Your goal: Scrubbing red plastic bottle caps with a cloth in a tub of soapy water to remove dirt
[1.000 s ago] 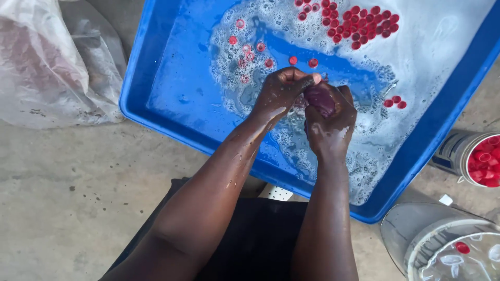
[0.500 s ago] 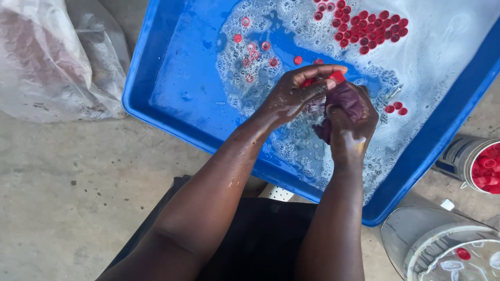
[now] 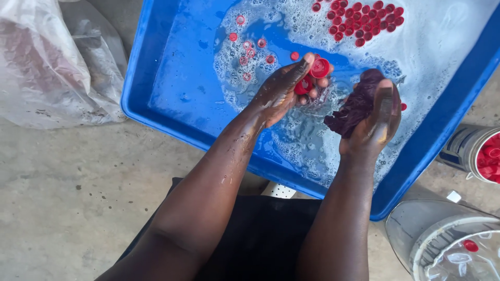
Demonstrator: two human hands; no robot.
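1. Two bare hands, wet and soapy, are held above a blue tub (image 3: 172,99) of sudsy water in the centre of the frame.
2. Left hand (image 3: 284,86), just left of centre, is partly curled, palm up, and cradles two red bottle caps (image 3: 314,74) against its fingers (image 3: 299,67).
3. Right hand (image 3: 376,122), right of centre, is closed around a bunched, dark purple cloth (image 3: 354,106), which sticks out above the thumb. The two hands are near each other but apart.
4. One cluster of red caps (image 3: 364,23), roughly two dozen, floats in foam at the top right of the tub.
5. About eight more loose caps (image 3: 250,47) are scattered in the suds at the top centre, just above the left hand.
6. One crumpled clear plastic bag (image 3: 52,62) lies on the concrete floor (image 3: 67,198) in the upper left.
7. One metal container (image 3: 471,151) holding red caps stands at the right edge.
8. One pale bucket (image 3: 442,244) sits in the lower right corner; one red cap shows inside it.
9. Dark clothing (image 3: 255,239) of the person fills the bottom centre, between the forearms.
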